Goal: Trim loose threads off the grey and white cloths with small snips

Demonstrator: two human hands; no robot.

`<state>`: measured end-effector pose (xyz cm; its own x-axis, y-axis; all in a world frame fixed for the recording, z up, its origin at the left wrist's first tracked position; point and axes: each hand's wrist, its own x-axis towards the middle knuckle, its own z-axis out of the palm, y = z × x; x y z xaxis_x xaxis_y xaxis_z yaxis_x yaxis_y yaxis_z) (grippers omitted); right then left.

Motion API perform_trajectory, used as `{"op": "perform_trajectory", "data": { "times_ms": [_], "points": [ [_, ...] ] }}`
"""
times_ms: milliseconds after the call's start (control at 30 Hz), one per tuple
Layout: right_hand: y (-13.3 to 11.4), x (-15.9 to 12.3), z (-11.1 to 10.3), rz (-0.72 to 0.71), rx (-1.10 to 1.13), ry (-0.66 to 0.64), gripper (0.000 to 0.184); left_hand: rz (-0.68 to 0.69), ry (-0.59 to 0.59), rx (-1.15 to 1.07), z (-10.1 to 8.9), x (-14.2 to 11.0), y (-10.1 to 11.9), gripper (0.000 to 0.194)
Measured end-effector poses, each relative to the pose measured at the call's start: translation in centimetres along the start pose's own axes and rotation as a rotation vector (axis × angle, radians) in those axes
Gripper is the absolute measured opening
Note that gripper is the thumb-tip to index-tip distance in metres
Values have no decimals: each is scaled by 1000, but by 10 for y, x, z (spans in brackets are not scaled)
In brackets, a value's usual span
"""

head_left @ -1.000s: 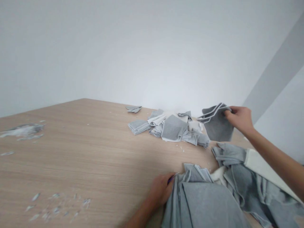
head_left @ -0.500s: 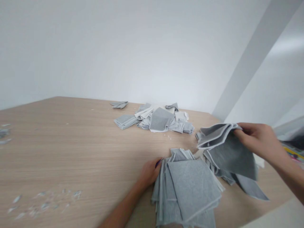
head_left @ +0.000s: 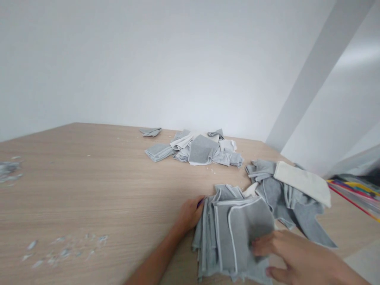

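Note:
A stack of folded grey cloths (head_left: 208, 237) lies on the wooden table in front of me. On top is a grey cloth with pale edging (head_left: 237, 233), its folds facing left. My left hand (head_left: 190, 213) is closed at the stack's left side. A bit of something dark purple shows at its fingertips, mostly hidden. From the right, my right hand (head_left: 285, 253) reaches over the top cloth, fingertips touching it. Thumb and fingers are apart, slightly blurred.
A loose heap of grey cloths (head_left: 273, 194) with a cream folded cloth (head_left: 303, 182) lies to the right. Farther back is another cloth pile (head_left: 203, 149). Scraps (head_left: 63, 251) litter the left. Colourful-edged items (head_left: 356, 190) stand at the right edge.
My right hand has moved left and down, bringing the grey cloth from above the right heap onto the stack. The cream cloth on that heap is now uncovered. My left hand stays put.

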<state>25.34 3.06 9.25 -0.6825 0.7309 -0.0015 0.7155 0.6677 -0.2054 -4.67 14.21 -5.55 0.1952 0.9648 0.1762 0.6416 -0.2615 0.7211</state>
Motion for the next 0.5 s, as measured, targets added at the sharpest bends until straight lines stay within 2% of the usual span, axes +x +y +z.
{"op": "perform_trajectory", "data": {
  "times_ms": [67,100,200,267,367,433,500],
  "points": [
    [2,-7,-8,33,45,-55,48,-1,-5,-3,1,1,-1,39],
    [2,-8,-14,68,60,-33,49,0,-6,-4,1,1,-1,39],
    [3,0,-30,138,61,152,45,6,-6,-5,2,1,-2,39],
    [3,9,-29,120,43,247,46,13,-1,-6,3,0,-2,40],
    [3,24,-2,91,-5,338,55,25,11,-9,3,-3,0,39],
    [6,36,29,60,-12,306,60,29,16,-10,2,-4,1,39],
    [10,46,62,-5,9,208,63,26,13,-12,0,-4,3,39]
  ]
}}
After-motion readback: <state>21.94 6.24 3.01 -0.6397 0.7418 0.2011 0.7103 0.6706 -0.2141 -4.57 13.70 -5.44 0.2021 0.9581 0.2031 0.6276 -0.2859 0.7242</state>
